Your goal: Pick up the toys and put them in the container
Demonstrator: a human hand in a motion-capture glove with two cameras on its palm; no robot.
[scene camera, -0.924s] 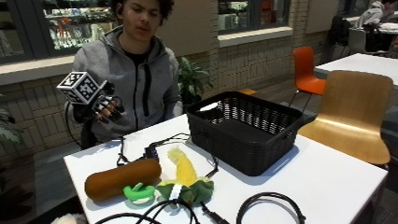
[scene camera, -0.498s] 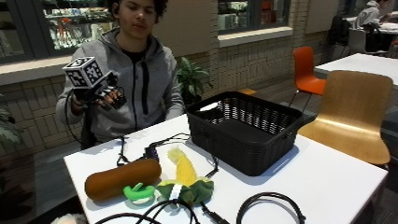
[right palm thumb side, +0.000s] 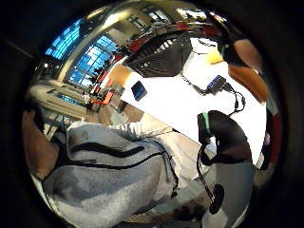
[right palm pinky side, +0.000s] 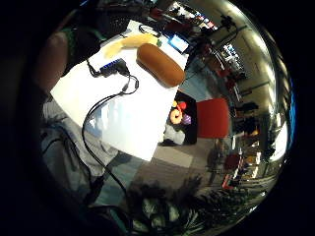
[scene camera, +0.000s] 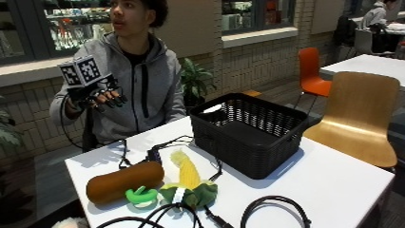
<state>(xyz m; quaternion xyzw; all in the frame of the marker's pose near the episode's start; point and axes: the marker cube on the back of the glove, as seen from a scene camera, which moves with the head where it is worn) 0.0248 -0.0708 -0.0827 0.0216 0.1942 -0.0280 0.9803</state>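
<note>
A white table [scene camera: 342, 180] carries a black basket [scene camera: 250, 133] at its far right. Bread toy [scene camera: 124, 182], corn toy [scene camera: 188, 176] and green ring [scene camera: 141, 195] lie near left — outside it. The gloved right hand [scene camera: 101, 97] hangs raised at far left, fingers loosely curled — holding nothing.

White desk [scene camera: 329, 180], black cables [scene camera: 275, 204] looped at its front edge, wooden chair [scene camera: 361, 114] beside its right edge, orange chair [scene camera: 313, 71] behind.

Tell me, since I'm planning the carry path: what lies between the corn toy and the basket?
In the outside view, a black cable loops across the white table between the corn toy and the basket; nothing else lies there.
</note>
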